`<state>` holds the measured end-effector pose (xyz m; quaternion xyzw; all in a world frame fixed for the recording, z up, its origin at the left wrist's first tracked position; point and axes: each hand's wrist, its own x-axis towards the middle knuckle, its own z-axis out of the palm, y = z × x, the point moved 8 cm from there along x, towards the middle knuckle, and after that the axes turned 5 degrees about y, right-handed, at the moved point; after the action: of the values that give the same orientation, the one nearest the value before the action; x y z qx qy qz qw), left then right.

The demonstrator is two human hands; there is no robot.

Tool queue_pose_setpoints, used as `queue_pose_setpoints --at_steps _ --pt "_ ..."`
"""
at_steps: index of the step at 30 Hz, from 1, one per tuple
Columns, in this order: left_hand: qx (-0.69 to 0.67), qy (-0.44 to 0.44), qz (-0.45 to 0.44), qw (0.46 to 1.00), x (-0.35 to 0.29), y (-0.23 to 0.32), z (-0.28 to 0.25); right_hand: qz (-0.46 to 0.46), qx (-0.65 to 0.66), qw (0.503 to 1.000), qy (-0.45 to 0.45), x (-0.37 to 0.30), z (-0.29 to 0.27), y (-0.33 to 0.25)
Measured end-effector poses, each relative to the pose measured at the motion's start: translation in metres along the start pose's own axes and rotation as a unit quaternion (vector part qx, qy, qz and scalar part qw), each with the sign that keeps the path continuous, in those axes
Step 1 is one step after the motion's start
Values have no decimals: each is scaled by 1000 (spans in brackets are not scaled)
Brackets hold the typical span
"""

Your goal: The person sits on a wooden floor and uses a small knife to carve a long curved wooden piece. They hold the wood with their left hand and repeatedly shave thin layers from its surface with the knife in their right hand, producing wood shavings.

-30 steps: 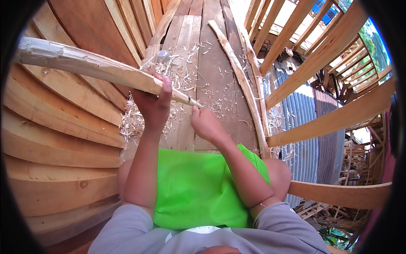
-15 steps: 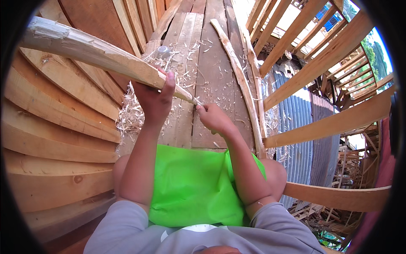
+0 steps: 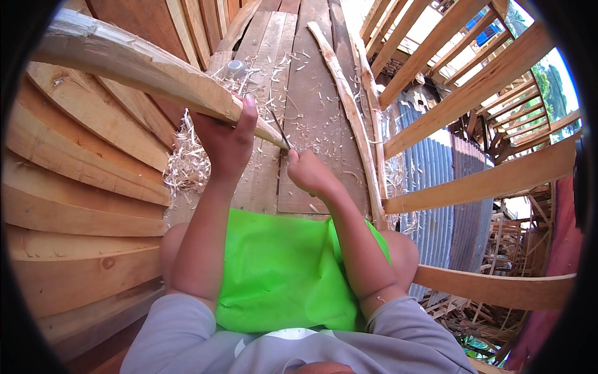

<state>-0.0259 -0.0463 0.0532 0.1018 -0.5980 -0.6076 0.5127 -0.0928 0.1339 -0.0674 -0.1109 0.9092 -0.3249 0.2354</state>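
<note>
A long pale wooden pole slants from the upper left down to a narrower end near the middle. My left hand is closed round it from below, with the thumb up along its near side. In my right hand is a knife, its thin dark blade pointing up and away beside the pole's narrow end. The fist covers the knife's handle. A bright green cloth lies across my lap beneath both forearms.
Wood shavings are heaped by the plank wall at left and scattered over the board floor. A clear cup sits among them. Another peeled pole lies along the slatted railing at right, above corrugated metal sheets.
The knife blade, before lying close along the pole's tip, now stands up and away from it. My right hand has turned slightly; the left keeps its hold on the pole.
</note>
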Motion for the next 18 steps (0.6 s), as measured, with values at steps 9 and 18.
queue_pose_setpoints --at_steps 9,18 --pt "60 -3 43 997 3 5 0 -20 -3 1000 2 6 4 0" --pt "-182 -17 -23 983 4 1 6 -35 -66 997 27 24 25 22"
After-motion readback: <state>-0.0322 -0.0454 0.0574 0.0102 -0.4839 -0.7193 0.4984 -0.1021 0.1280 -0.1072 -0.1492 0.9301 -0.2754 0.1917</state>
